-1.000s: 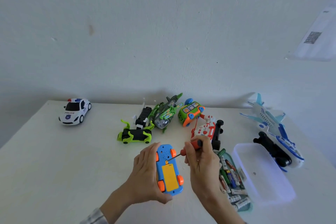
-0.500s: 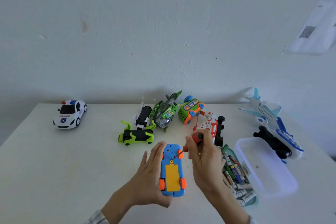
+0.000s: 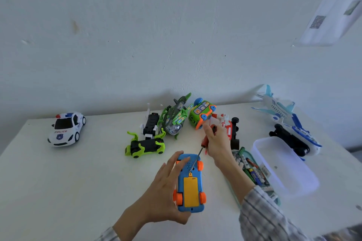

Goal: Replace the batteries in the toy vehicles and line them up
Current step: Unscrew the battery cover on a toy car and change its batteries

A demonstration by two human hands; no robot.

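Observation:
My left hand [image 3: 164,188] holds a blue toy car [image 3: 189,184] upside down, showing its yellow battery cover and orange wheels. My right hand [image 3: 217,143] grips a red-handled screwdriver [image 3: 203,144], whose tip touches the top edge of the yellow cover. A box of batteries [image 3: 252,172] lies just right of my right wrist, partly hidden by my sleeve. A white police car [image 3: 65,129] stands alone at the far left.
Behind my hands lie a lime-green car [image 3: 145,146], a black-and-white toy [image 3: 150,125], a green helicopter [image 3: 176,117], a green-orange bus [image 3: 201,113] and a red-white toy [image 3: 229,129]. At the right are a clear lid [image 3: 284,164] and a blue-white plane [image 3: 290,121]. A wall backs the table.
My right hand has risen and reached farther back, so the screwdriver now stands steeper with its tip at the cover. The blue car sits slightly lower in my left hand.

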